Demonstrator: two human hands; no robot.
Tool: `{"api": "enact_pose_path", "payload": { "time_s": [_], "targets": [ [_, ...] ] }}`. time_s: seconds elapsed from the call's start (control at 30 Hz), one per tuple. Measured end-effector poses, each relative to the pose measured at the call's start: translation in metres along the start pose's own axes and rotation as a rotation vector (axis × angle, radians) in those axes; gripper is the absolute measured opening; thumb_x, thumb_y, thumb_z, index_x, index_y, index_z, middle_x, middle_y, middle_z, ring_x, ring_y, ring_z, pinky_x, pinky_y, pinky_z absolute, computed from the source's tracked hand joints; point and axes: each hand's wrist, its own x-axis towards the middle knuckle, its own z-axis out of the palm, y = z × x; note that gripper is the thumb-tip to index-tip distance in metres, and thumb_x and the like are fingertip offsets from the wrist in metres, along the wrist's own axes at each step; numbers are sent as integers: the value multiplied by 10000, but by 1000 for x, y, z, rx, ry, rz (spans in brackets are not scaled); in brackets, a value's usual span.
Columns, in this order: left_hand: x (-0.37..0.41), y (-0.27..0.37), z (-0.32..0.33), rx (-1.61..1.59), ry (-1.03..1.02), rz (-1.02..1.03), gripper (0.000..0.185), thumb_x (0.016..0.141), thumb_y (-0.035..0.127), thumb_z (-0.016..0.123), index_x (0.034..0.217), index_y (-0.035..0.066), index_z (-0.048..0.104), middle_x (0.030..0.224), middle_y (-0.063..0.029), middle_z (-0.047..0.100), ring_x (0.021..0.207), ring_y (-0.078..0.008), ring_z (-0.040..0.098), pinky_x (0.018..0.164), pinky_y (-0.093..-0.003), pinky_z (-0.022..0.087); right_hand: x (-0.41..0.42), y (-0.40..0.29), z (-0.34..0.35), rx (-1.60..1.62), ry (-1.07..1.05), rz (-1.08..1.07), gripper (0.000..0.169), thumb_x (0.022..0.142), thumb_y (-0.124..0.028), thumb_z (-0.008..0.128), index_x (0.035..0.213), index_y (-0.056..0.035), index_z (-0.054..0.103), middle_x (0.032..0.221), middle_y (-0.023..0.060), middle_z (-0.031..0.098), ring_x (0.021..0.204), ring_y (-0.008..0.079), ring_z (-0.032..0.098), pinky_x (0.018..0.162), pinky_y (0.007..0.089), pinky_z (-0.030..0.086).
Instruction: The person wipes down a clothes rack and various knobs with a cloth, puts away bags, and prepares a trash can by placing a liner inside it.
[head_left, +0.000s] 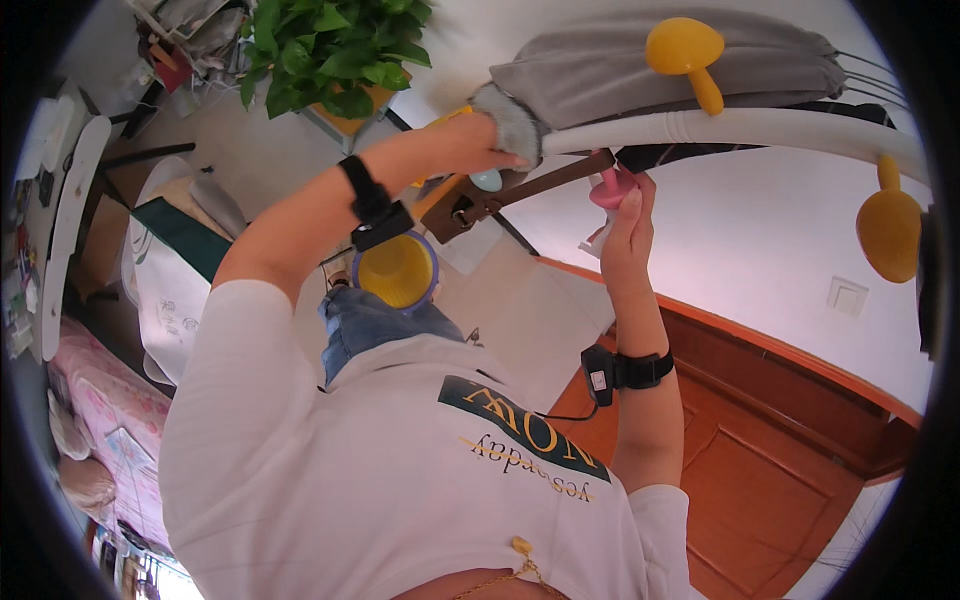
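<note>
My left hand (472, 142) is at a grey furry item (510, 127) near the left end of a curved white rack bar (675, 127), its fingers partly hidden behind the fur. A light blue knob (487, 180) shows just below the hand. My right hand (634, 217) has thumb and fingers around a pink mushroom-shaped knob (611, 187) under the bar. A brown strap (555, 178) runs from that knob down to a brown bag part with a metal buckle (463, 215). Something white and pink hangs beside the right hand, mostly hidden.
Yellow knobs (685, 46) stick out from the bar, and a grey cloth item (660, 71) lies behind it. A leafy plant (330, 52) stands upper left. A yellow basket (395, 270) sits on the floor by the legs. A wooden door (757, 487) and a light switch (848, 295) are at right.
</note>
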Motion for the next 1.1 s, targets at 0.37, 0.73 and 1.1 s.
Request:
{"api": "enact_pose_path", "payload": {
  "time_s": [0.37, 0.73, 1.1],
  "targets": [
    [6, 70, 0, -190, 394, -37, 343, 770, 328, 729, 970, 55, 672, 813, -127, 675, 712, -282, 615, 683, -360, 491, -1, 0, 0, 47, -5, -12, 372, 1008, -297, 283, 1231, -55, 456, 969, 141, 615, 890, 228, 594, 839, 321, 443],
    [-2, -1, 14, -608, 176, -272, 443, 816, 353, 692, 1082, 6, 628, 943, -173, 656, 871, -274, 615, 780, -348, 475, -1, 5, 0, 30, 18, -51, 390, 1010, -324, 289, 1219, -44, 461, 899, 121, 642, 866, 233, 615, 822, 316, 453],
    [-70, -48, 90, -142, 174, -580, 473, 744, 287, 659, 1039, -77, 597, 1025, -279, 613, 985, -372, 596, 834, -393, 476, 0, 2, -1, 32, -12, 33, 410, 1009, -337, 276, 1241, -49, 452, 1030, 142, 592, 937, 219, 555, 889, 300, 409]
  ]
}}
